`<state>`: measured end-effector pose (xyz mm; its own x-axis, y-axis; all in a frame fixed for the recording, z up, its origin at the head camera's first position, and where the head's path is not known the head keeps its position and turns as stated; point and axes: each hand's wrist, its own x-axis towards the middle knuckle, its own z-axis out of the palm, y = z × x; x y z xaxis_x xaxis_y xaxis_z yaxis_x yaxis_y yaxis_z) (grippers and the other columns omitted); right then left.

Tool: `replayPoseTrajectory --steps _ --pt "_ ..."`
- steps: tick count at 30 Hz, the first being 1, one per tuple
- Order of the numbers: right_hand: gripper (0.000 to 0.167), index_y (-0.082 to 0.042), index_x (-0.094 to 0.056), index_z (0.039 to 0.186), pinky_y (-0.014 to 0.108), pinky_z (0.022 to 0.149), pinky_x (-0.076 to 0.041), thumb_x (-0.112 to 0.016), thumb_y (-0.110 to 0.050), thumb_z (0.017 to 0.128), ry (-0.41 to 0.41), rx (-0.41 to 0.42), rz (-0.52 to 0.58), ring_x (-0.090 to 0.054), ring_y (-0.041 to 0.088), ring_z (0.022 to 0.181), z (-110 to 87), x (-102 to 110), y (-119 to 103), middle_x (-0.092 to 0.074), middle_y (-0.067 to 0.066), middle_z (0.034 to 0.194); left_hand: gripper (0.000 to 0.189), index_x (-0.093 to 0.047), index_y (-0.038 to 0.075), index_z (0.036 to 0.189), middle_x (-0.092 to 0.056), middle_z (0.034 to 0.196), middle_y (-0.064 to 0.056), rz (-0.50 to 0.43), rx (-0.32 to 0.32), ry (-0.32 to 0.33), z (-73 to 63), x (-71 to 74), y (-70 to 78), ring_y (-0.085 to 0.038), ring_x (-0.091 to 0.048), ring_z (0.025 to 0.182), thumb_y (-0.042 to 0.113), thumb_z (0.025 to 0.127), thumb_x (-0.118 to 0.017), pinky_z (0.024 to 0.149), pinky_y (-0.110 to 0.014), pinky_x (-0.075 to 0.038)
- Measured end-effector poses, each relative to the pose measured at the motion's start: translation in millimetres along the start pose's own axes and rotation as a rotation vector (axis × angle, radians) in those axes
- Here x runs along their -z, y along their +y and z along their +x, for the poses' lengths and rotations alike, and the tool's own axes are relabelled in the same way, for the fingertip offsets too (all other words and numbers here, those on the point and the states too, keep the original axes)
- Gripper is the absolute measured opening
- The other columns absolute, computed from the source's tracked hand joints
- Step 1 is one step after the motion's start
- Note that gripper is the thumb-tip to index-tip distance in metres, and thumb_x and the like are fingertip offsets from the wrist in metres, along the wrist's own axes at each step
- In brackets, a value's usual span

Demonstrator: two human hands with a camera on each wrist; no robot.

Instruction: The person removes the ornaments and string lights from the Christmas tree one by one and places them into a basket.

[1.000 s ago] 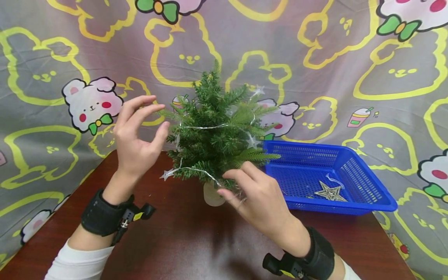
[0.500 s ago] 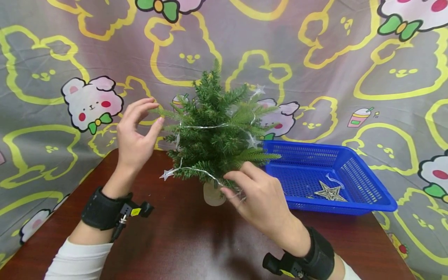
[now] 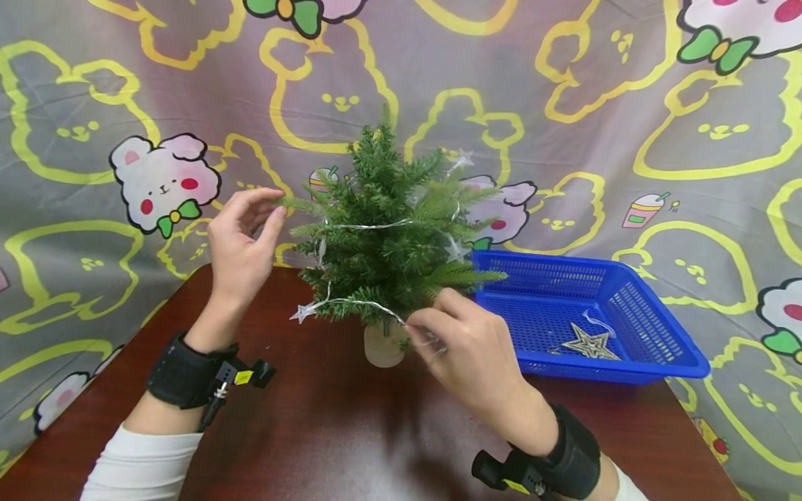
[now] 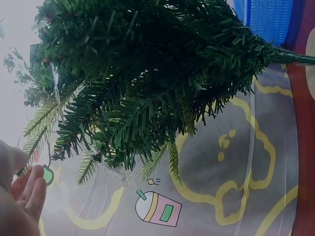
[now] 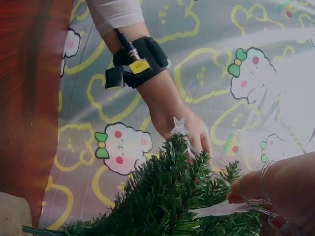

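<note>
A small artificial Christmas tree [image 3: 382, 257] stands upright in the middle of the table, on a pale base [image 3: 383, 346]. A clear string of star lights [image 3: 366, 226] runs across its front. My left hand [image 3: 241, 243] is at the tree's left side, its thumb and fingers pinching the tip of a light green branch [image 4: 42, 120]. Low at the tree's right front, my right hand [image 3: 470, 348] pinches the light string's wire, with loops of it around the fingers. A star light [image 4: 123, 178] hangs among the branches in the left wrist view, and another star light [image 5: 221, 209] lies beside my right fingers.
A blue plastic basket [image 3: 626, 278] stands right of the tree and holds a glittery star ornament [image 3: 591, 342]. Behind the brown table [image 3: 301, 431] hangs a grey curtain [image 3: 438, 62] with cartoon prints. Both wrists wear black camera straps.
My left hand has moved slightly down and left, its fingers closing on the branch tip. My right thumb and finger have come together on the wire. The tree has shifted slightly.
</note>
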<state>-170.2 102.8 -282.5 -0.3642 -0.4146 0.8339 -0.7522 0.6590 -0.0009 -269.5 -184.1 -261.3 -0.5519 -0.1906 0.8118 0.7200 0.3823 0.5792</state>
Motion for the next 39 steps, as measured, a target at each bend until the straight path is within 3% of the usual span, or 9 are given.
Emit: replayPoseTrajectory --steps 8,13,23,32,39 --pt "0.007 -0.016 -0.07 0.082 0.026 0.05 -0.046 -0.077 -0.012 0.082 0.009 -0.037 -0.064 -0.059 0.009 0.061 0.3 4.9 2.2 -0.065 -0.006 0.073 0.02 -0.068 -0.008 0.109 -0.062 0.1 0.01 -0.055 -0.033 0.042 -3.3 -0.8 3.0 -0.003 -0.065 0.09 -0.004 0.09 -0.066 0.086 -0.016 -0.055" --pt "0.005 -0.015 -0.068 0.083 0.027 0.048 -0.041 -0.072 -0.013 0.086 0.026 -0.027 -0.097 -0.053 0.011 0.058 -1.8 5.9 5.4 -0.064 -0.005 0.068 0.019 -0.07 -0.008 0.106 -0.062 0.099 0.012 -0.069 -0.071 0.083 -5.7 -1.5 6.0 -0.002 -0.064 0.09 -0.007 0.088 -0.066 0.086 -0.018 -0.055" --pt "0.01 -0.014 -0.068 0.085 0.025 0.048 -0.038 -0.064 -0.017 0.092 0.029 -0.032 -0.08 -0.05 0.012 0.062 -2.8 6.1 8.9 -0.062 -0.004 0.069 0.016 -0.07 -0.01 0.103 -0.062 0.099 0.011 -0.074 -0.142 0.103 -11.8 -2.1 11.9 -0.011 -0.064 0.092 -0.004 0.088 -0.067 0.087 -0.021 -0.055" --pt "0.036 -0.011 -0.064 0.08 0.028 0.053 -0.041 -0.053 -0.037 0.102 0.056 -0.066 0.024 -0.051 0.012 0.062 -3.4 5.2 11.0 -0.059 -0.003 0.069 0.015 -0.07 -0.012 0.1 -0.063 0.099 0.01 -0.074 -0.171 0.129 -16.1 -3.3 17.0 -0.01 -0.064 0.093 -0.007 0.086 -0.068 0.085 -0.02 -0.055" --pt "0.027 -0.008 -0.062 0.083 0.026 0.054 -0.045 -0.057 -0.027 0.101 0.132 -0.039 0.107 -0.054 0.012 0.064 -1.9 3.3 10.8 -0.059 0.002 0.076 0.014 -0.07 -0.013 0.097 -0.067 0.097 -0.003 -0.088 -0.193 0.144 -18.5 -3.8 22.4 -0.01 -0.064 0.092 -0.008 0.084 -0.068 0.085 -0.021 -0.055"
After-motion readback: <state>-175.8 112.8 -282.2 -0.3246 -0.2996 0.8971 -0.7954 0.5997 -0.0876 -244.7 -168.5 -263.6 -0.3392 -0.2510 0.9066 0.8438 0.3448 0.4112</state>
